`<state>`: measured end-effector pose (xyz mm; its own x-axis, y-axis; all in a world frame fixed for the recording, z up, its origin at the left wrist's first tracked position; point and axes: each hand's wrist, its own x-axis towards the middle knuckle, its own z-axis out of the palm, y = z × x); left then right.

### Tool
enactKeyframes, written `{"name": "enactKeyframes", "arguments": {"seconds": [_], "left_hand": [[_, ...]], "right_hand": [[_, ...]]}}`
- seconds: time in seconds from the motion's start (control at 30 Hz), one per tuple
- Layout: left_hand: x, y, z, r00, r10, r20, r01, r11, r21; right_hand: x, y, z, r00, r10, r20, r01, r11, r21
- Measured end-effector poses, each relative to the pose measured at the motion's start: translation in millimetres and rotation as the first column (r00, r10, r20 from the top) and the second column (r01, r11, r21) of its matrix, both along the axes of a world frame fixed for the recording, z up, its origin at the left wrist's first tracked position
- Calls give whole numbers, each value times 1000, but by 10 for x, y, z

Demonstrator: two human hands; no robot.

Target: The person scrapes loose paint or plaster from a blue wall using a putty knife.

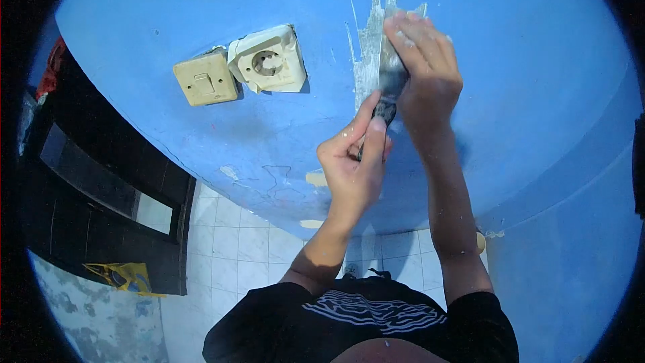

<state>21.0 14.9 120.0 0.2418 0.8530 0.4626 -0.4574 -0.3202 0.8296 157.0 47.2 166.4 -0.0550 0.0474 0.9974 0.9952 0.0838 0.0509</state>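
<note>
My left hand (355, 161) grips the dark handle of a putty knife (392, 67), thumb and fingers closed around it. The wide metal blade points up and lies against the blue wall (524, 81). My right hand (430, 70) is bent over the blade's right side, its fingers pressing on the metal near the top edge; part of the blade is hidden under it. Beside the blade, a bare whitish patch (367, 60) with ragged edges shows where the blue paint is gone. White specks stick to my fingers.
Left of the patch, a light switch (205, 81) and a power socket (269, 60), edged with paper-like covering, are mounted on the wall. A dark wooden door or cabinet (101, 195) stands at left, with a yellow bag-like thing (124, 277). White floor tiles (235, 242) lie below.
</note>
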Motion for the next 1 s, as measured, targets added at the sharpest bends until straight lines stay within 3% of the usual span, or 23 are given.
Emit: {"name": "enactKeyframes", "arguments": {"seconds": [0.23, 0.3, 0.4, 0.47, 0.6, 0.67, 0.73, 1.0], "left_hand": [[37, 75, 109, 999, -27, 27, 26, 999, 39], [29, 22, -53, 1000, 4, 0, -4, 1000, 27], [63, 62, -60, 999, 33, -15, -33, 999, -7], [104, 119, 55, 990, -51, 132, 45, 998, 49], [98, -10, -12, 998, 3, 59, -7, 998, 63], [118, -46, -21, 997, 42, 64, -41, 999, -12], [115, -21, 98, 996, -2, 89, 1, 1000, 13], [178, -63, 64, 993, -19, 113, 19, 1000, 6]], "right_hand": [[72, 15, 179, 997, 48, 64, -54, 994, 96], [34, -37, 7, 1000, 29, -6, -29, 1000, -6], [61, 11, 10, 999, 37, 27, -38, 999, 38], [73, -10, 165, 998, 44, 39, -45, 998, 46], [57, -45, 50, 1000, 28, 10, -27, 1000, -10], [84, -15, 66, 999, 23, 27, -24, 1000, 20], [78, -3, 130, 999, 25, 37, -26, 999, 39], [140, -1, 245, 981, 134, 141, -146, 986, 77]]}}
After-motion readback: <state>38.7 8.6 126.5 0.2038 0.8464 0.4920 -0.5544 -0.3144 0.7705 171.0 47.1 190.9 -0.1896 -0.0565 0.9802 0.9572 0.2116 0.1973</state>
